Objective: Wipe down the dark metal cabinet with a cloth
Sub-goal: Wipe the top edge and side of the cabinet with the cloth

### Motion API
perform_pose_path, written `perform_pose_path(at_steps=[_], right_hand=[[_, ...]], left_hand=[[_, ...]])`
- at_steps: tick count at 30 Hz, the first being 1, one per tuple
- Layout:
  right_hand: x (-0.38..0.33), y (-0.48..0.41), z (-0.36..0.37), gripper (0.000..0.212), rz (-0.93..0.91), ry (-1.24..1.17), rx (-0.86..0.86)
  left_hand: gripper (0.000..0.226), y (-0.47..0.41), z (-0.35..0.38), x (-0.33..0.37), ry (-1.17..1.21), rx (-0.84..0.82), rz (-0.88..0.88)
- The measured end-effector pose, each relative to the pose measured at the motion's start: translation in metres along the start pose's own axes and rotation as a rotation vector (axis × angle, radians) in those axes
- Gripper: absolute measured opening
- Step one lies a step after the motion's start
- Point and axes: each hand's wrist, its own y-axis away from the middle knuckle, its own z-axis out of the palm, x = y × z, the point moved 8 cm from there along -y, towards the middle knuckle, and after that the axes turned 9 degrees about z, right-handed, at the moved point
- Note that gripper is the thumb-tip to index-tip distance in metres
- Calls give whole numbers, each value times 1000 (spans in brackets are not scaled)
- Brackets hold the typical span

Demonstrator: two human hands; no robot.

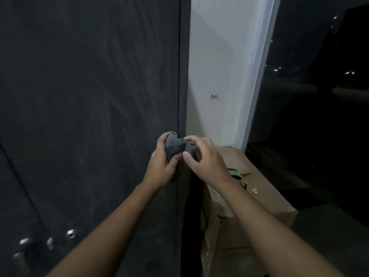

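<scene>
Head view: left hand [159,162] grips the bunched grey cloth [174,146] by the cabinet [89,96] edge; right hand [207,158] pinches its 3 o'clock side.

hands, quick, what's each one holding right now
Left hand: grips the bunched grey cloth.
Right hand: curled at the cloth's edge; whether it pinches it cannot be told.

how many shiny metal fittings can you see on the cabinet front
4, clustered low on the left of the dark metal cabinet: upper right fitting, middle fitting, left fitting, lowest fitting by the frame edge. Blurred; more may lie out of frame.
</scene>
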Motion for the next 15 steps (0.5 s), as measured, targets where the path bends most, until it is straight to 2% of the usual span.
perform_pose_path(at_steps=[8,15], right_hand=[[-70,12,49,41,-82,284,-132],[-91,12,85,43,-38,390,-200]], left_hand=[[59,15,-123,12,-174,209,-126],[57,14,-214,10,-297,351,-170]])
